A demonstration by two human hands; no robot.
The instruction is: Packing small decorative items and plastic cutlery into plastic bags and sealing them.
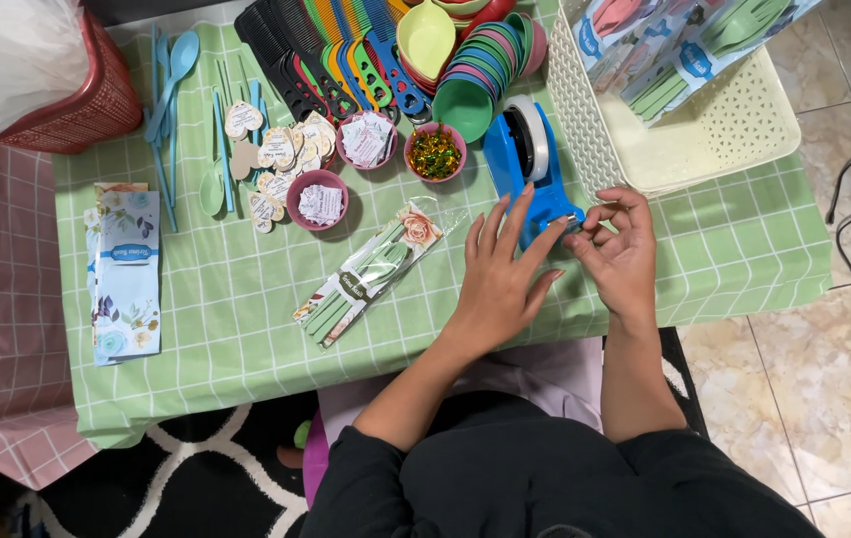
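Note:
A blue tape dispenser point(525, 164) with a white roll stands on the green checked tablecloth point(246, 299). My left hand point(500, 274) lies flat with spread fingers, its fingertips pressing on the dispenser's base. My right hand point(619, 249) is at the dispenser's cutter end, thumb and fingers pinched together on what looks like the tape end. To the left of my hands lies a clear packet point(365, 274) holding green cutlery and a flowered card.
A white basket point(704, 130) with filled packets stands at the back right. Small pink bowls point(435, 152), heart tags point(276, 159), combs point(336, 50), stacked spoons-bowls point(480, 70), blue and green cutlery point(171, 100), a red basket point(87, 100) and flowered cards point(126, 274) fill the left and back.

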